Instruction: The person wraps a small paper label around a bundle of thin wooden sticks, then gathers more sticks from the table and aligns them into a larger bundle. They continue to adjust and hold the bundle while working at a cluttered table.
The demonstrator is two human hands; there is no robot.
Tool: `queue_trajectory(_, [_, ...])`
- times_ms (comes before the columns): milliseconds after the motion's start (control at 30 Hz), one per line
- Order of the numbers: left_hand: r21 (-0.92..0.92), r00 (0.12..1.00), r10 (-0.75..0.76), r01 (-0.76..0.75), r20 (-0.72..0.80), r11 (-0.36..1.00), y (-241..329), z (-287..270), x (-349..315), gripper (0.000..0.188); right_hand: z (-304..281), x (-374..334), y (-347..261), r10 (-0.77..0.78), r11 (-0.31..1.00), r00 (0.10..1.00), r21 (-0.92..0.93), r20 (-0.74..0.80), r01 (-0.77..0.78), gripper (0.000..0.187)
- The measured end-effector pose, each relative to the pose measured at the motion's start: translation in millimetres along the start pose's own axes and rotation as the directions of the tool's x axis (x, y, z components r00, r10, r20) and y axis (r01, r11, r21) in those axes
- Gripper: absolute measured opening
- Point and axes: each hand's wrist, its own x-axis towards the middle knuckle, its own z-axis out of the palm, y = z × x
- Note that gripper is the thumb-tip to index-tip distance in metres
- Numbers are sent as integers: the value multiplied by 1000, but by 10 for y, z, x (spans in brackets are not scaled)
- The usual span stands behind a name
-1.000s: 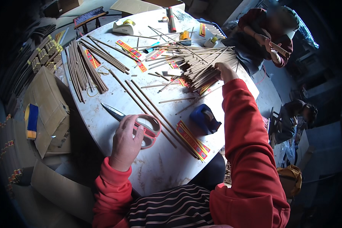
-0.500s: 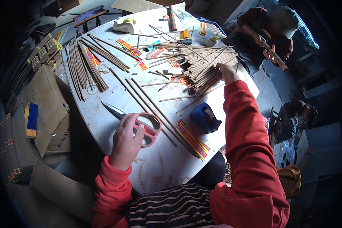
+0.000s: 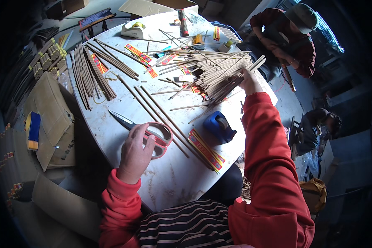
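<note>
Near the front left of the table [image 3: 153, 186], my left hand [image 3: 135, 153] is closed around the red-and-grey handles of a pair of scissors [image 3: 164, 131]. Their dark blades lie on the tabletop, pointing to the far left. My right arm reaches out to the far right, where my right hand [image 3: 250, 82] grips several thin brown sticks [image 3: 257, 63] at the edge of a loose heap of sticks [image 3: 219, 68]. The fingertips are partly hidden by the hand itself. A blue tape dispenser [image 3: 219, 127] stands between my two arms, beside some red-and-yellow printed strips [image 3: 206, 151].
More sticks [image 3: 80, 76] lie at the table's left side. A white tape dispenser [image 3: 133, 30] stands at the back. Cardboard boxes [image 3: 49, 120] flank the table on the left. One co-worker [image 3: 293, 37] sits at the back right holding a rod; another person [image 3: 318, 128] is farther right.
Stick ends now rise beside my right hand, which has turned slightly at the heap. My left hand stays on the scissors. The co-worker's rod has dropped lower.
</note>
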Motion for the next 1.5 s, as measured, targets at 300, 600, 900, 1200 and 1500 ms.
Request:
queue_trajectory(300, [9, 1000, -18, 18, 22, 1000, 13, -23, -32, 31, 213, -149, 142, 66, 966, 997, -246, -39, -74, 29])
queue_trajectory(600, [2, 1000, -19, 19, 4, 1000, -7, 15, -7, 30, 106, 187, 218, 46, 977, 996, -207, -76, -61, 26])
queue_trajectory(900, [7, 999, -39, 39, 2, 999, -12, -14, -10, 29, 113, -46, 194, 113, 992, 993, 59, 32, -115, 37])
queue_trajectory(1200, [-5, 1000, -17, 17, 19, 1000, 11, 23, 14, 30, -8, 72, 81, 65, 991, 998, 117, 8, -66, 6])
queue_trajectory(1500, [5, 1000, -27, 27, 15, 1000, 2, 6, -10, 30, 39, 8, 36, 40, 964, 997, 260, 59, -55, 12])
